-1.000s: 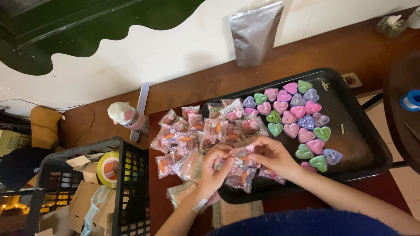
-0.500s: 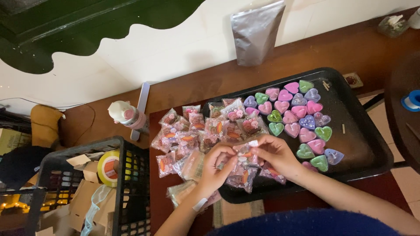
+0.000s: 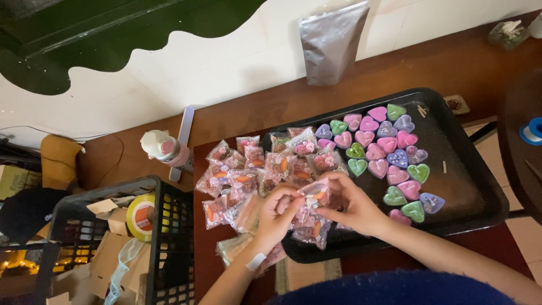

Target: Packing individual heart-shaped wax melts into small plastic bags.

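Note:
My left hand (image 3: pixel 276 217) and my right hand (image 3: pixel 349 204) meet over the near left corner of a black tray (image 3: pixel 473 164). Between their fingers they hold one small clear packet (image 3: pixel 316 194) with a printed pattern. Under and beside the hands lies a heap of wrapped packets (image 3: pixel 257 169), spilling off the tray's left edge onto the brown table (image 3: pixel 271 107). On the tray to the right sit several heart-shaped candles (image 3: pixel 389 147) in pink, purple and green, unwrapped.
A black plastic crate (image 3: pixel 164 237) with cardboard and a roll of yellow tape (image 3: pixel 141 214) stands at the left. A small pink-and-white bottle (image 3: pixel 164 148) stands behind it. A silver pouch (image 3: pixel 330 42) leans on the wall. A blue tape roll (image 3: pixel 532 131) lies far right.
Both hands stay at the tray's near left corner. The fingers have shifted slightly around the packet; the camera view has barely moved.

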